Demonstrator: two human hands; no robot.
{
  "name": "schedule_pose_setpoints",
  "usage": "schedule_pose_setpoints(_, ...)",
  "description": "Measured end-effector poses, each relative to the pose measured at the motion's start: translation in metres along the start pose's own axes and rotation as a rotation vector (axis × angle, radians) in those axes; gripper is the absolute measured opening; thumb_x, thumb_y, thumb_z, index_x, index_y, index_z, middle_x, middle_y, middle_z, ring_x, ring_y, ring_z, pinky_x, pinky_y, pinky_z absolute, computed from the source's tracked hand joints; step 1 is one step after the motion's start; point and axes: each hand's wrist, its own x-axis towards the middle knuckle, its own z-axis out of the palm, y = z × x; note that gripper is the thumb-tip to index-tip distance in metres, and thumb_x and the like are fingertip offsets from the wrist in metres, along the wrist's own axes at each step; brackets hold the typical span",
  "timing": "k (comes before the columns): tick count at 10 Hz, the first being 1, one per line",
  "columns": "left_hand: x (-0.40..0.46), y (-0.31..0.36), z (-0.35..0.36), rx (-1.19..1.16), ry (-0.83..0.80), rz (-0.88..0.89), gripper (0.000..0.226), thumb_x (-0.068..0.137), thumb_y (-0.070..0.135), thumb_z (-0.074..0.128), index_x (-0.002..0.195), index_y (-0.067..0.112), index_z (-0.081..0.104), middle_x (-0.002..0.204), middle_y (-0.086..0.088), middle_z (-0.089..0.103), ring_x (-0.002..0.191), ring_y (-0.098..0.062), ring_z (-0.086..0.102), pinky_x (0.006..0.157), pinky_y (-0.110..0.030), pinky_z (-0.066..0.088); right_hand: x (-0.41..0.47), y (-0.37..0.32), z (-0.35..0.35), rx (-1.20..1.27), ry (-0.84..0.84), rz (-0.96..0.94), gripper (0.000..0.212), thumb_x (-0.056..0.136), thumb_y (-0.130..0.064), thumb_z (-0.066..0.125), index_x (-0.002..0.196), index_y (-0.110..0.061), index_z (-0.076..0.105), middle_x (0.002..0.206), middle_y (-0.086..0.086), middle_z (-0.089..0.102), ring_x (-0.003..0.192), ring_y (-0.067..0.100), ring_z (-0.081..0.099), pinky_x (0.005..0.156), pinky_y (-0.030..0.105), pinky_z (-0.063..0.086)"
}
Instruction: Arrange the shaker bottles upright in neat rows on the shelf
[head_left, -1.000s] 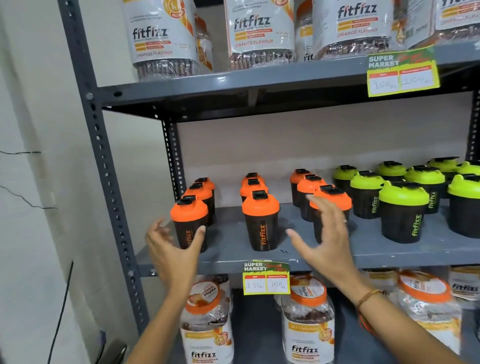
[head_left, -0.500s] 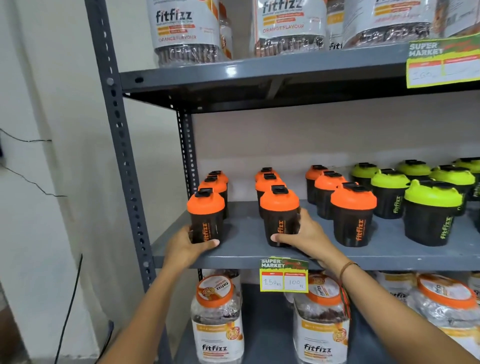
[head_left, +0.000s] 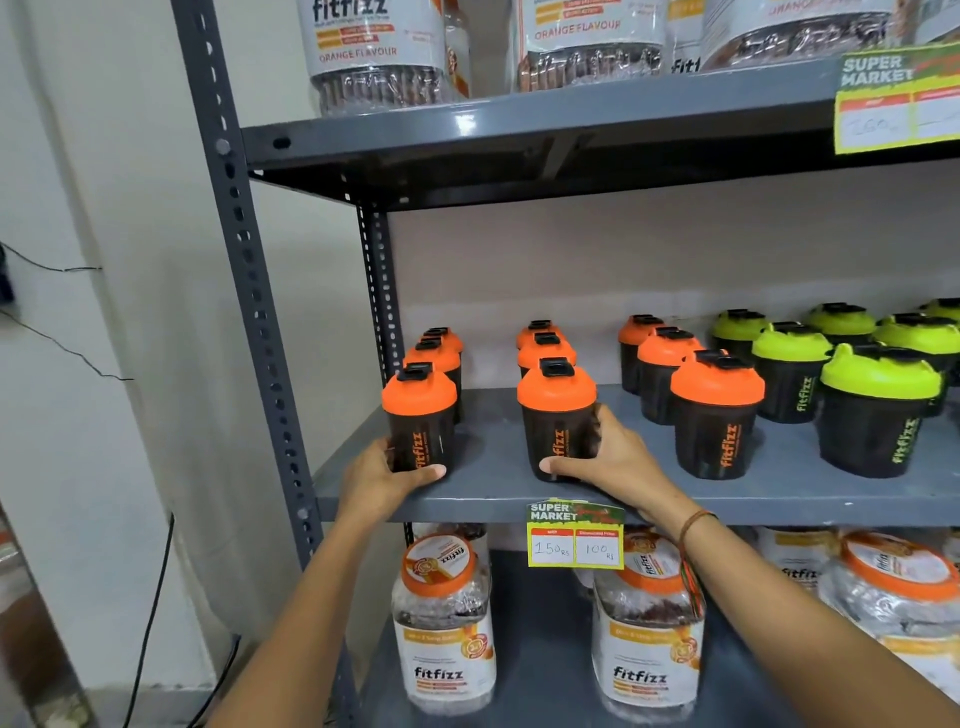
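Note:
Black shaker bottles stand upright in rows on the grey middle shelf (head_left: 493, 499). Three rows have orange lids, and rows with green lids (head_left: 878, 410) stand to the right. My left hand (head_left: 384, 480) grips the base of the front bottle of the left orange row (head_left: 418, 423). My right hand (head_left: 608, 462) wraps the base of the front bottle of the middle orange row (head_left: 556, 415). The front bottle of the third orange row (head_left: 716, 415) stands untouched to the right of my right hand.
A price tag (head_left: 574, 535) hangs from the shelf's front edge. Large fitfizz jars (head_left: 441, 623) fill the shelf below and the shelf above (head_left: 374, 47). The grey upright post (head_left: 249, 291) bounds the shelf on the left, with a white wall beyond.
Both hands came down from open in front of the shelf and closed on the bases of the two front orange-lidded bottles. The view shifted left and closer.

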Motion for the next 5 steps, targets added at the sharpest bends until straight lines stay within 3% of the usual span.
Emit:
schedule_pose_setpoints(2,-0.01,0.004,-0.003,-0.044,-0.003,0.007,0.111,0.051,0.045,0.091,0.143,0.018,0.034,0.147,-0.006,0.048,0.131,-0.026,0.048,0.108,-0.05,0.04,-0.004,0.0,-0.005,0.117,0.023,0.032,0.122,0.057,-0.06,0.087,0.154,-0.03,0.019,0.154,0.005,0.045,0.138,0.027,0.047,0.112,0.053,0.04)
schedule_pose_setpoints(3,-0.032,0.006,0.004,-0.039,0.108,0.027,0.117,0.054,0.049,0.088,0.149,0.021,0.026,0.152,-0.007,0.039,0.137,-0.029,0.041,0.107,-0.055,0.039,-0.011,0.0,-0.006,0.124,0.024,0.04,0.129,0.061,-0.057,0.087,0.158,-0.026,0.009,0.162,0.008,0.031,0.146,0.029,0.034,0.116,0.053,0.033)
schedule_pose_setpoints(4,-0.059,0.007,0.017,-0.115,0.284,0.056,0.113,0.06,0.048,0.085,0.15,0.021,0.023,0.152,-0.01,0.038,0.137,-0.03,0.042,0.107,-0.054,0.039,-0.026,-0.006,-0.008,0.184,0.064,0.052,0.128,0.06,-0.068,0.08,0.158,-0.027,0.009,0.165,0.007,0.022,0.15,0.029,0.025,0.117,0.056,0.03)
schedule_pose_setpoints(5,-0.093,0.021,0.031,-0.116,0.422,0.098,0.105,0.064,0.052,0.08,0.149,0.026,0.025,0.151,-0.007,0.042,0.136,-0.03,0.043,0.107,-0.054,0.039,-0.062,-0.01,-0.011,0.288,0.122,0.009,0.116,0.058,-0.076,0.07,0.155,-0.034,0.019,0.162,0.0,0.026,0.148,0.024,0.028,0.116,0.055,0.032)
